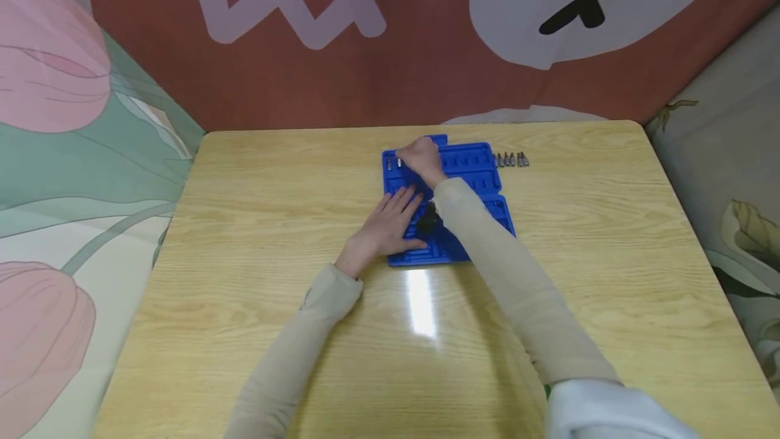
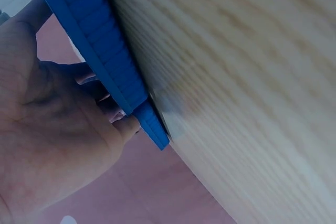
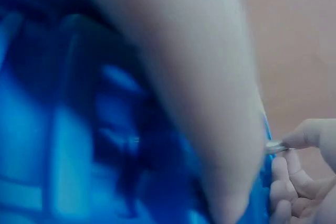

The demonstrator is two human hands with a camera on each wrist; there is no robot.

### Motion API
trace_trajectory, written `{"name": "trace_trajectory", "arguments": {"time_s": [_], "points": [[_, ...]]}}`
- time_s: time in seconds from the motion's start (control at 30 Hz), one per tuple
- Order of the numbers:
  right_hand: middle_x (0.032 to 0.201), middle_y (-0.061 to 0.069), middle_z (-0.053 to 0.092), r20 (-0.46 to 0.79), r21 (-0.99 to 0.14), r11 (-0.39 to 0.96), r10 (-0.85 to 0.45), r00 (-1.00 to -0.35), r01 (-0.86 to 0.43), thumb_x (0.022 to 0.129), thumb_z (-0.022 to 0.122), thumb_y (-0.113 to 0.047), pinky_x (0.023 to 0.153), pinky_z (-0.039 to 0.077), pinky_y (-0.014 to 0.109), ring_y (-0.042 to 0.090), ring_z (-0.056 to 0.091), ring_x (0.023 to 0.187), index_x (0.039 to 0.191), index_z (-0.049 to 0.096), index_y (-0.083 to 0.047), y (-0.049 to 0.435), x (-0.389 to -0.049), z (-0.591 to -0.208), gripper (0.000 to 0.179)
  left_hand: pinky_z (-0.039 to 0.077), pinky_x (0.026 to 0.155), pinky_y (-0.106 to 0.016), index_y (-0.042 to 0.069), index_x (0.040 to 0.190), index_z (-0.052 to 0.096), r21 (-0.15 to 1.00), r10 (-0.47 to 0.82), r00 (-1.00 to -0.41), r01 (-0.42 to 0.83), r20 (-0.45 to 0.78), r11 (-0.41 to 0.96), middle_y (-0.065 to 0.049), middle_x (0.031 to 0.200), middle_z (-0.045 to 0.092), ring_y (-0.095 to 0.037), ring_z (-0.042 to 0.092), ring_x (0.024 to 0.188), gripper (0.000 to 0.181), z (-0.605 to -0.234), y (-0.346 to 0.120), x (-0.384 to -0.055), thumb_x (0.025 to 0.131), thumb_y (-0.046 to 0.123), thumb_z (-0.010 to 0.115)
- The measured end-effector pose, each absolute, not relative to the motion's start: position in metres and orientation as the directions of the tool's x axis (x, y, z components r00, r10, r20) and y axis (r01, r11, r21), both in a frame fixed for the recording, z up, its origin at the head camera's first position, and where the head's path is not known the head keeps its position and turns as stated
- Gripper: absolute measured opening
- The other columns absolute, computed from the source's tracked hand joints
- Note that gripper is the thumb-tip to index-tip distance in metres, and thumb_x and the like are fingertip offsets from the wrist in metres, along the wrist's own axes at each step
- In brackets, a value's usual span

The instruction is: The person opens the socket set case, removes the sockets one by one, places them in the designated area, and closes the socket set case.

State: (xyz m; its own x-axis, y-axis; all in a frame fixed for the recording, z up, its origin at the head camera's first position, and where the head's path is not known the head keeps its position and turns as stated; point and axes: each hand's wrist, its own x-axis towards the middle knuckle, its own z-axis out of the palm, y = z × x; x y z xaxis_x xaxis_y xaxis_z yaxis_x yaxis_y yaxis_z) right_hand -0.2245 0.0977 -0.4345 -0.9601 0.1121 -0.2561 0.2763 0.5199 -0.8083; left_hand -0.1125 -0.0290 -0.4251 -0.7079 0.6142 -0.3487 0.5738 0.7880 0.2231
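Note:
An open blue plastic case [image 1: 469,154] with moulded slots lies on the wooden table. My left hand [image 1: 386,225] rests on its left side, fingers spread and straight. In the left wrist view the fingers lie over the case's edge. At the case's far left part, my right hand [image 1: 422,158] has its fingers curled. Between thumb and fingers it pinches a small silver metal piece [image 3: 274,147], whose exact kind I cannot tell. Small metal bits [image 1: 389,163] sit in the case's upper-left slots. Part of the case is hidden under my right forearm.
Several small metal bits [image 1: 510,160] stand in a row on the table [image 1: 274,188], just right of the case. A brown-red patterned cloth [image 1: 414,80] hangs behind the table's far edge. A light reflection lies on the tabletop in front of the case.

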Motion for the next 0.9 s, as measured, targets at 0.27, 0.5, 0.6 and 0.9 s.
{"name": "trace_trajectory", "arguments": {"time_s": [0.27,0.5,0.6,0.9], "points": [[0.088,0.008,0.067,-0.282,-0.883,0.376,0.057,-0.958,0.282,0.092,0.063,-0.021,0.063,0.051,0.027,0.016,0.060,0.073,0.109,0.070,0.002,0.118,-0.227,-0.434,0.029,-0.002,0.117,-0.039,0.011,0.156,0.005,0.238,0.623,-0.710,0.576,-0.328,0.782,-0.010,0.161,-0.002,-0.026,-0.002,0.147,0.098,-0.428,-0.026,-0.113,0.089,0.065,0.052],[0.086,0.010,0.064,-0.366,-0.911,0.224,-0.056,-0.929,0.346,0.093,0.062,-0.012,0.068,0.057,0.029,0.014,0.064,0.066,0.116,0.056,0.008,0.148,-0.220,-0.422,0.031,-0.002,0.117,-0.040,0.010,0.156,0.007,0.261,0.640,-0.703,0.584,-0.311,0.769,-0.011,0.161,0.001,-0.026,-0.001,0.147,0.098,-0.429,-0.025,-0.115,0.088,0.064,0.054],[0.086,0.012,0.064,-0.394,-0.907,0.200,-0.097,-0.914,0.370,0.094,0.061,-0.011,0.073,0.058,0.033,0.015,0.066,0.067,0.118,0.054,0.009,0.163,-0.217,-0.418,0.031,-0.002,0.117,-0.040,0.010,0.156,0.007,0.264,0.634,-0.706,0.577,-0.314,0.773,-0.011,0.161,0.001,-0.026,-0.001,0.147,0.099,-0.428,-0.026,-0.115,0.088,0.063,0.055],[0.079,0.007,0.067,-0.367,-0.901,0.261,-0.032,-0.930,0.346,0.094,0.061,-0.008,0.070,0.058,0.030,0.011,0.066,0.064,0.117,0.055,0.015,0.245,-0.212,-0.407,0.033,-0.002,0.117,-0.040,0.010,0.156,0.008,0.283,0.640,-0.707,0.575,-0.300,0.768,-0.011,0.161,0.001,-0.027,-0.001,0.147,0.098,-0.429,-0.031,-0.114,0.088,0.062,0.056]]}}
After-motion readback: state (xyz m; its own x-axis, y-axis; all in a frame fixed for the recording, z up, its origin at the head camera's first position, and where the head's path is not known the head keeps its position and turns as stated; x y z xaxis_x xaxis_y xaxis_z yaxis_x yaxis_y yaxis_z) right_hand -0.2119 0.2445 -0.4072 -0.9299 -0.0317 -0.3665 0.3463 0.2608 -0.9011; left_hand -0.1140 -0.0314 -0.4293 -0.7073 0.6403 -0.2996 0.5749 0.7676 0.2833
